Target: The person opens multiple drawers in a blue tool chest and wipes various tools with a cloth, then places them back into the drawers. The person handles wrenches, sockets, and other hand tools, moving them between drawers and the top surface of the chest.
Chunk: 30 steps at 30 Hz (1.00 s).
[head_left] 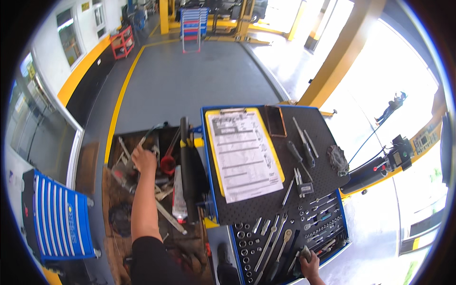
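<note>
My left hand (144, 159) reaches over the cluttered wooden workbench (111, 199) on the left. Its fingers are closed around something too small to make out, among metal tools and parts. A red funnel-like piece (167, 164) lies just to the right of it, and a white tube (178, 194) with a red end is closer to me. Low on the right, my right hand (311, 266) is closed on a crumpled grey cloth (304, 255) above the open tool drawer (247, 273). Ratchets (287, 236), sockets (241, 234) and screwdrivers lie in that drawer.
On the tool cart's black top (313, 123) lie a yellow clipboard (283, 173) with a printed sheet, a phone (275, 121), screwdrivers (295, 152), a caliper-like tool (304, 187) and a dark crumpled item (337, 160). A blue cabinet (61, 216) stands at left; a yellow post (344, 52) rises at right.
</note>
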Tool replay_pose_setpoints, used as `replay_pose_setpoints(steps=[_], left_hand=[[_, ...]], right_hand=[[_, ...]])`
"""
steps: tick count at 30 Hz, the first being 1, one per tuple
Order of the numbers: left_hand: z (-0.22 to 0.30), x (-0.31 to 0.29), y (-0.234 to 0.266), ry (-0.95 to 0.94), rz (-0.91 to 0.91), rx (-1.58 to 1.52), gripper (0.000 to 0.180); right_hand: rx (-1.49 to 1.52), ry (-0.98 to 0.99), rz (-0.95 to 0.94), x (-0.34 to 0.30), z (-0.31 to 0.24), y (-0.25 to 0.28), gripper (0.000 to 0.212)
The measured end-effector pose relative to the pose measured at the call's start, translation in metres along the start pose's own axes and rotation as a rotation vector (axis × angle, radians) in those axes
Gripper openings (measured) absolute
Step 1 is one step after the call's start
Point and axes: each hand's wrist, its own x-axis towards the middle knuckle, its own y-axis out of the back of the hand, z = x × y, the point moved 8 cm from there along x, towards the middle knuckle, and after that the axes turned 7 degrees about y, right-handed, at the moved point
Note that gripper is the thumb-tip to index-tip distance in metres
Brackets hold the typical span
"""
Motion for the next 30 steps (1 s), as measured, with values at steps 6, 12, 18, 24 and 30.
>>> replay_pose_setpoints(steps=[6, 12, 18, 24, 30], left_hand=[[-0.027, -0.008, -0.01, 0.315, -0.272, -0.15, 0.056], [-0.048, -0.022, -0.003, 0.349, -0.283, -0.337, 0.056], [-0.092, -0.032, 0.032, 0.413, -0.041, -1.235, 0.051], [-0.058, -0.187, 0.111, 0.234, -0.734, -2.13, 0.048], [0.051, -0.437, 0.194, 0.288, -1.156, -2.201, 0.054]], right_hand=[[0.08, 0.0, -0.038, 0.003, -0.009, 0.002, 0.036], [0.068, 0.025, -0.044, 0.001, -0.011, 0.005, 0.038], [0.106, 0.026, -0.084, -0.001, -0.013, 0.011, 0.037], [0.267, 0.067, -0.099, -0.005, -0.012, 0.016, 0.034], [0.982, 0.028, -0.418, -0.002, -0.024, 0.02, 0.031]])
